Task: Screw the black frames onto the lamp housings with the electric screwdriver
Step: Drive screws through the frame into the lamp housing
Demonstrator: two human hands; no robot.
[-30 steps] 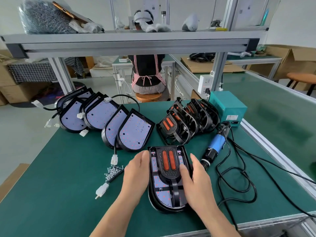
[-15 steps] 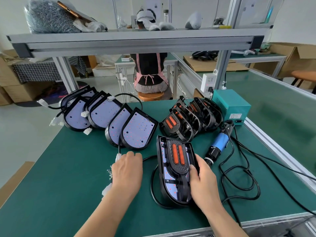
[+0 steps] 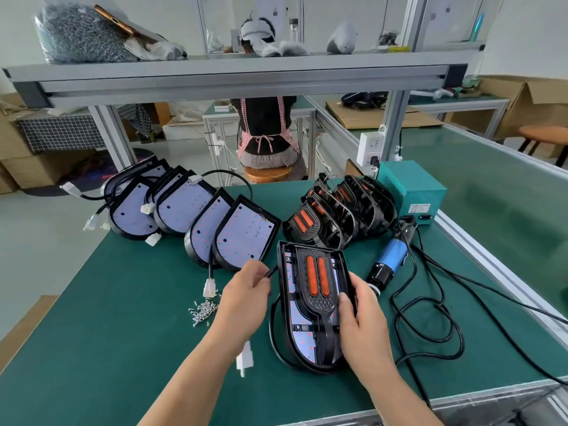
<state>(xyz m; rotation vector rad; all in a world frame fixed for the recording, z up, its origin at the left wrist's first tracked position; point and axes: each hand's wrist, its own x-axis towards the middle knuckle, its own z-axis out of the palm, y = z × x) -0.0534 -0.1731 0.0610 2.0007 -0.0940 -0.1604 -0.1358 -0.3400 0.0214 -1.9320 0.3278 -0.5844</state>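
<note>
No text can be read. A white label (image 3: pixel 420 207) is carried on the front of the teal power box (image 3: pixel 408 186) — its print is too small to be made out — and the sheets (image 3: pixel 447 9) on the back wall are blurred.

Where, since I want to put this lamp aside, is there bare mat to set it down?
Bare mat lies front-left, between the screw pile, the left forearm and the table's left edge. Crowded: the screwdriver and its cable loops on the right, spare housings and black frames across the back.

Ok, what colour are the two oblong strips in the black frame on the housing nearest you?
The two oblong strips are orange-red, clearest in the head view.
</note>
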